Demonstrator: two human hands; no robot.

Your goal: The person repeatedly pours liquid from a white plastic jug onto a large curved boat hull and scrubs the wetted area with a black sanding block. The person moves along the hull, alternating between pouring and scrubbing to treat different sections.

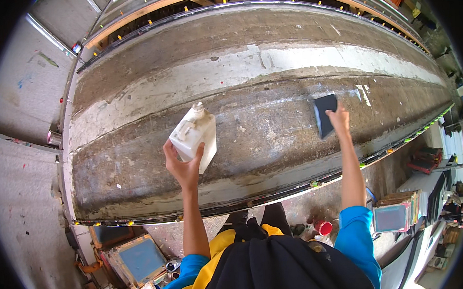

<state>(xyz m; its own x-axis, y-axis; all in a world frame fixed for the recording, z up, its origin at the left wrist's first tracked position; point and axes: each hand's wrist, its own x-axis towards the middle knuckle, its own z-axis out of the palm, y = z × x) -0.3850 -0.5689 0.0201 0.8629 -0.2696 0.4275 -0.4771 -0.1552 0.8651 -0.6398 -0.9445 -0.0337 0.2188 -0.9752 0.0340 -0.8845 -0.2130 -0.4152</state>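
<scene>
A white plastic jug (198, 134) with a short neck is gripped by my left hand (184, 167), fingers and thumb around its lower part. It tilts over the left half of a long, stained worktable (274, 158). Farther right, my right hand (339, 119) pinches the right edge of a dark, flat rectangular piece (325, 114). A bluish strip shows along the left edge of that piece. Whether it touches the tabletop I cannot tell. Pale streaks and smears mark the surface between both hands.
A rail with small yellow and green clips (317, 184) runs along the table's near edge. Beyond the far edge stands a wooden-framed table (156, 6). Framed screens (140, 258) lean at lower left, more frames (392, 217) at right. A red container (324, 227) is on the floor.
</scene>
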